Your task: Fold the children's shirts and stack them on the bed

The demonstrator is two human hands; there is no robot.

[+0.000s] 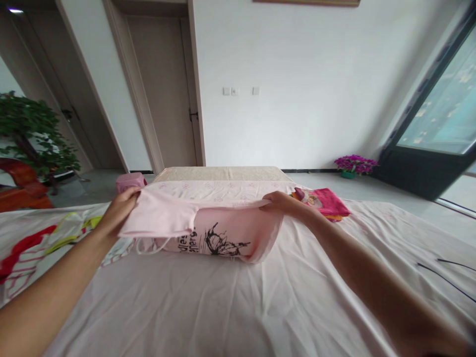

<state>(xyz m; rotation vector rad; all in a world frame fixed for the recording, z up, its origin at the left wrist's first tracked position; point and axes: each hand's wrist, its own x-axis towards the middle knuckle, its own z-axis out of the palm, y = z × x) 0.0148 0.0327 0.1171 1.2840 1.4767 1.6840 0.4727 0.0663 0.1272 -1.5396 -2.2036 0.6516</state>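
Observation:
A pink shirt (pixel 223 233) with black lettering and a black drawing hangs between my two hands, just above a sheet-covered surface. My left hand (pixel 126 198) pinches its upper left part, where a plain pink panel is folded over the print. At the upper right edge, my right hand (pixel 275 201) is closed on the cloth. White cords dangle below the left side of the shirt. The fingertips of both hands are partly hidden by the fabric.
Folded red cloth (pixel 327 202) lies beyond my right forearm. Loose red, yellow and striped clothes (pixel 40 248) lie at left, near a pink plastic stool (pixel 130 181). Thin dark cords (pixel 446 280) rest at right on the pale sheet (pixel 238 307).

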